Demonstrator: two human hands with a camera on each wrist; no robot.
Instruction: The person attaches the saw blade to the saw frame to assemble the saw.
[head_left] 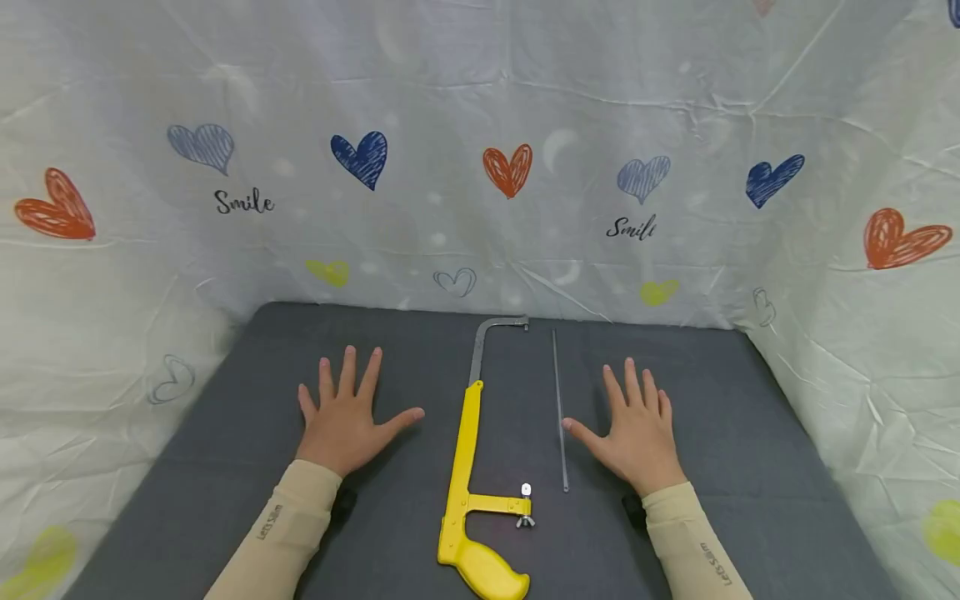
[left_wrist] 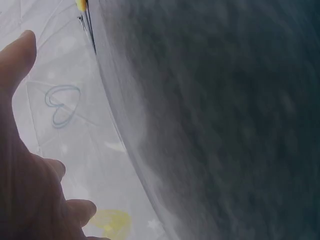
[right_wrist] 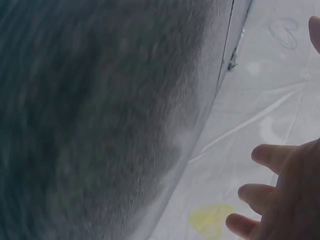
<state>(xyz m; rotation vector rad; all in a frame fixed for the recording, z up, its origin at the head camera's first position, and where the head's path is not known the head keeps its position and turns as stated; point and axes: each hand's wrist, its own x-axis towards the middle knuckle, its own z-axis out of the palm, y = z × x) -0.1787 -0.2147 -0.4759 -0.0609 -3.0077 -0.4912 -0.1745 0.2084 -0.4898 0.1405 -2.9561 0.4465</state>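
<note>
A hacksaw frame (head_left: 462,450) with a yellow handle and a grey metal front bow lies on the dark table, its grip toward me. A wing nut (head_left: 526,522) sits on its lower arm. To its right lies a thin, straight hacksaw blade (head_left: 559,408), apart from the frame. My left hand (head_left: 347,425) is spread palm down left of the frame, holding nothing. My right hand (head_left: 636,433) is spread likewise on the right, its thumb tip close beside the blade; whether they touch I cannot tell. Both wrist views show parts of the left hand (left_wrist: 30,175) and right hand (right_wrist: 295,190).
The grey table (head_left: 405,542) ends at a white cloth backdrop (head_left: 450,242) printed with hearts and the word Smile. The same cloth hangs along the left and right sides. Dark wrist cameras are strapped beneath both sleeves.
</note>
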